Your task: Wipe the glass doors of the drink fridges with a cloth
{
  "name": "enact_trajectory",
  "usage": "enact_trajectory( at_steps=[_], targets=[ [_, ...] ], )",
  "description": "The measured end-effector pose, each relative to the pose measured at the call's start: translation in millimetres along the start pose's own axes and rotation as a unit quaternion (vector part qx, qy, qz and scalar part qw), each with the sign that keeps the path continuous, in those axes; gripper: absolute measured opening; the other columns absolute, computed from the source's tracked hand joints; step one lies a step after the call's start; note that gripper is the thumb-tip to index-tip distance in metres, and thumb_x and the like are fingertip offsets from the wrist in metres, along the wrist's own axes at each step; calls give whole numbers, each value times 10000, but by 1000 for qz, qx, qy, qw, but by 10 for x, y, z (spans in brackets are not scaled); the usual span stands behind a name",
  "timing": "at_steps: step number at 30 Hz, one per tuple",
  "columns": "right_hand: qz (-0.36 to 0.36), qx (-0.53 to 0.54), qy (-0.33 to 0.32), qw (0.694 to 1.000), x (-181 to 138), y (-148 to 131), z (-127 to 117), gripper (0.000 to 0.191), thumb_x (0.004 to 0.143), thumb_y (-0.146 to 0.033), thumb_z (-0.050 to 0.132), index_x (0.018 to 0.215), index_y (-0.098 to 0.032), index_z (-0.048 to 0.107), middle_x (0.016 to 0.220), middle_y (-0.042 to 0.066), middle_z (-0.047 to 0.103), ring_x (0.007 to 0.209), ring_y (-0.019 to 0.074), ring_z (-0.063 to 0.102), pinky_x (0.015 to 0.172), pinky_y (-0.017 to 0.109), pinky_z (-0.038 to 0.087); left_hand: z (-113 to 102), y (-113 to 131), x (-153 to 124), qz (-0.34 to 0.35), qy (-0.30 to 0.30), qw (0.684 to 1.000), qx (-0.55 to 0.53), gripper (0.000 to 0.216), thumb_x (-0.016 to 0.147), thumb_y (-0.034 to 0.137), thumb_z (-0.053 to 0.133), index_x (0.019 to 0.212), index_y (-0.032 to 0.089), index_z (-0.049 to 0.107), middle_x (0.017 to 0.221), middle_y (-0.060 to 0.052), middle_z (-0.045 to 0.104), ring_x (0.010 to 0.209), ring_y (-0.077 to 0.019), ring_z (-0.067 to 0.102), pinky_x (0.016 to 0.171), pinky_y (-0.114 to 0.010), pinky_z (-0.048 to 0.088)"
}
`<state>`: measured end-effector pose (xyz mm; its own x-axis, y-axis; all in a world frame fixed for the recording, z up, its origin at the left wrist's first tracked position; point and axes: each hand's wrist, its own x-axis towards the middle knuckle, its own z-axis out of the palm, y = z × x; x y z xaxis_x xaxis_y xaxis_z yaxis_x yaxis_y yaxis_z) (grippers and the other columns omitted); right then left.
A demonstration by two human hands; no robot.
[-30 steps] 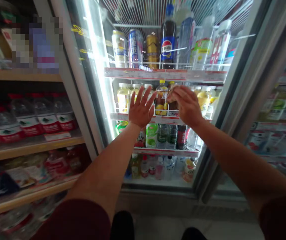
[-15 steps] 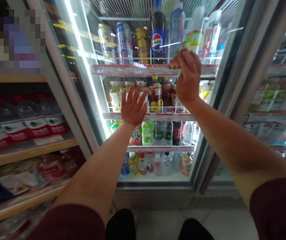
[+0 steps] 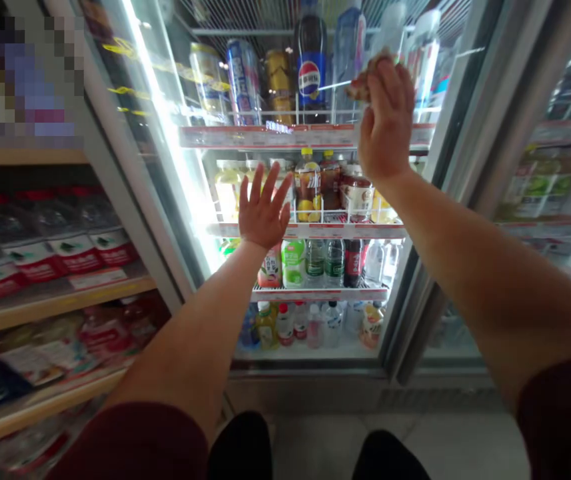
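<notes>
A crumpled, brownish cloth is under the fingers of my right hand, against the glass door of a lit drinks fridge at the height of the top shelf. The fingers are closed over the cloth and hide part of it. Lower and to the left, my left hand lies with its fingers spread, palm toward the same glass, holding nothing. Behind the glass stand a Pepsi bottle on the top shelf and a yellow-capped tea bottle on the shelf below.
Red-capped bottles fill a wooden shelf unit at the left. A metal door frame runs along the right, with another glass-fronted fridge section beyond it. Grey floor tiles lie below the fridge.
My right hand has moved up and slightly right along the glass with the cloth. My left hand stays spread in nearly the same place.
</notes>
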<state>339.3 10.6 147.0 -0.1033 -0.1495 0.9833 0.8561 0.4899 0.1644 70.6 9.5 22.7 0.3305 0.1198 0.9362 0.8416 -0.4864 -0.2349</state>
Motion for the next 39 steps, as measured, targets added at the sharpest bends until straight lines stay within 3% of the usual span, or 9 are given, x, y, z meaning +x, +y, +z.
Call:
enact_trajectory(
  at_steps=[6, 13, 21, 25, 28, 31, 34, 36, 39],
  targets=[
    [-193, 110, -215, 951, -617, -430, -103, 381, 1072, -313, 375, 1350, -266, 631, 1411, 24, 659, 1437, 218, 498, 1214, 489, 450, -14, 18, 7, -9, -9, 1000, -4, 569, 1018, 347, 403, 1582, 276, 391, 1694, -8, 284, 1611, -233, 65, 1334, -549, 51],
    [-35, 57, -58, 996, -317, -83, -138, 421, 1063, -232, 311, 1279, -220, 672, 1441, 64, 625, 1486, 240, 433, 1272, 545, 352, -14, 23, 8, -19, -15, 1000, -15, 561, 1031, 372, 358, 1583, 280, 393, 1702, 49, 250, 1613, -245, 55, 1342, -526, 8],
    [-214, 153, -280, 923, -936, -491, -272, 307, 1055, -292, 432, 1195, -273, 704, 1288, 26, 721, 1383, 221, 560, 1185, 496, 489, -25, 28, 3, -21, -25, 999, -6, 559, 1035, 382, 357, 1584, 280, 389, 1703, 54, 239, 1612, -217, 31, 1347, -494, -4],
    [-78, 116, -137, 981, -530, -128, -255, 356, 1057, -265, 378, 1219, -289, 693, 1340, 35, 679, 1491, 240, 420, 1274, 565, 342, -48, 48, 11, -29, -29, 999, -11, 568, 1018, 348, 382, 1582, 288, 396, 1696, 26, 273, 1612, -232, 64, 1340, -529, 22],
    [-29, 107, -81, 990, -700, -88, -219, 393, 1052, -234, 360, 1304, -297, 654, 1402, 50, 633, 1515, 254, 385, 1285, 587, 311, -64, 64, 19, -28, -24, 999, -10, 579, 996, 326, 412, 1573, 278, 419, 1682, -14, 314, 1608, -250, 104, 1330, -553, 61],
    [-113, 141, -153, 972, -1370, -376, -215, 374, 1026, -195, 446, 1330, -286, 642, 1387, 59, 654, 1474, 257, 461, 1230, 563, 422, -65, 65, 18, -18, -17, 1000, 3, 582, 993, 321, 424, 1573, 268, 426, 1676, -30, 327, 1603, -252, 129, 1327, -543, 82],
    [-276, 197, -261, 904, -1895, -647, -242, 379, 1037, -161, 428, 1319, -278, 652, 1284, 25, 739, 1332, 153, 608, 1140, 404, 543, -60, 58, 12, -16, -12, 1000, 5, 584, 993, 320, 427, 1576, 280, 421, 1671, -26, 337, 1602, -243, 132, 1327, -541, 83],
    [-315, 203, -277, 885, -1876, -653, -256, 345, 1047, -186, 439, 1291, -269, 669, 1254, 10, 759, 1285, 123, 641, 1108, 354, 565, -57, 53, 8, -15, -9, 1000, 8, 585, 991, 319, 429, 1575, 283, 422, 1671, -20, 337, 1602, -237, 127, 1329, -535, 79],
    [-234, 153, -203, 938, -1421, -452, -257, 322, 1030, -212, 495, 1294, -265, 673, 1309, 47, 730, 1381, 205, 575, 1167, 464, 521, -49, 46, 3, -6, -2, 1000, 24, 577, 995, 325, 427, 1570, 277, 433, 1670, -18, 332, 1601, -226, 120, 1332, -510, 91]
  ],
)
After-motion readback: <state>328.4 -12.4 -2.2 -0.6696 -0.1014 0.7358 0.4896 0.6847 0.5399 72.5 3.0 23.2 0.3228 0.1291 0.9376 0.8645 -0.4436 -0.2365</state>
